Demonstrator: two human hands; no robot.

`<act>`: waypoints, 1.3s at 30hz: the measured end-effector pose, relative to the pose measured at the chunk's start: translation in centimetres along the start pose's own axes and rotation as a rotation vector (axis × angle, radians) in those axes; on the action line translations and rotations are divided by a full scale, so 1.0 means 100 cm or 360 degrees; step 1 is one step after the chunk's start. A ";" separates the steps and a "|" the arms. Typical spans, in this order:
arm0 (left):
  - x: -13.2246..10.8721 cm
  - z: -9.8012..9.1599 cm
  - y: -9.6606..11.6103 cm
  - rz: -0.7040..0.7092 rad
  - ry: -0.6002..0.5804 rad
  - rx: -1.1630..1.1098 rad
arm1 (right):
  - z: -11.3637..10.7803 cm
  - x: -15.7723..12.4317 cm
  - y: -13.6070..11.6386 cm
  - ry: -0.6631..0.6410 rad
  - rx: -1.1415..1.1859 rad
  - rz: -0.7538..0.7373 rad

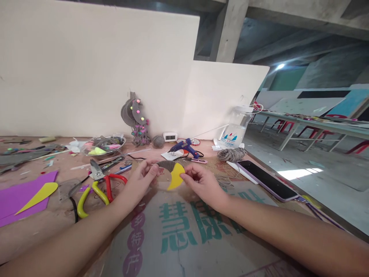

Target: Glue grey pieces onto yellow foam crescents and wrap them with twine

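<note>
Both hands hold a yellow crescent above the printed cardboard. Grey-brown yarn is wrapped closely around its left part, while the right part is bare yellow. My left hand pinches the wrapped end between thumb and fingers. My right hand grips the bare right edge, its thumb near the front. Loose yarn strands lie just beyond my right hand, near a grey yarn skein. Behind the crescent rests a blue glue gun.
Pliers with red and yellow handles lie left, by purple sheets and a yellow cutout. A phone lies right, before a clear plastic jar. A decorated grey crescent, yarn ball and small clock stand behind.
</note>
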State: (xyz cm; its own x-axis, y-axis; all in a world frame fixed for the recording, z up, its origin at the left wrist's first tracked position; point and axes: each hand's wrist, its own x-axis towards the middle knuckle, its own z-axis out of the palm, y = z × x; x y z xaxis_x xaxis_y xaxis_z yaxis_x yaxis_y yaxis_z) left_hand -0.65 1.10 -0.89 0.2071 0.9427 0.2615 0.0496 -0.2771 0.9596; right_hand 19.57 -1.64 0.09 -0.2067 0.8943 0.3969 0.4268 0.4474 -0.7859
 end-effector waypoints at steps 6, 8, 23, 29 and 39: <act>-0.004 0.001 0.004 -0.0111 -0.0267 0.0151 | -0.009 -0.002 0.005 0.0066 -0.0592 -0.0396; -0.006 0.001 0.006 -0.0128 -0.0274 0.0156 | -0.010 -0.003 0.005 -0.0023 -0.0863 -0.0638; -0.004 0.002 0.008 -0.0287 -0.0084 0.0453 | -0.072 0.040 0.024 -0.0339 -0.1612 -0.0220; -0.004 0.002 0.003 -0.0258 -0.0164 0.0512 | -0.080 0.045 0.042 -0.0576 -0.1481 -0.0015; -0.003 0.002 0.007 -0.0141 -0.0247 0.0482 | -0.059 0.059 0.016 -0.0568 -0.1186 -0.0075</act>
State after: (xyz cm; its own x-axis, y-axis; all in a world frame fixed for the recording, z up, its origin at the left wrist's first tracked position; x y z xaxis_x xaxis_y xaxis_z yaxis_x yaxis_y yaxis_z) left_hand -0.47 0.61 -0.28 0.3340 0.9325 0.1376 0.3564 -0.2601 0.8974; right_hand 24.20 4.37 3.93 -0.4527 0.8792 0.1484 0.8566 0.4750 -0.2017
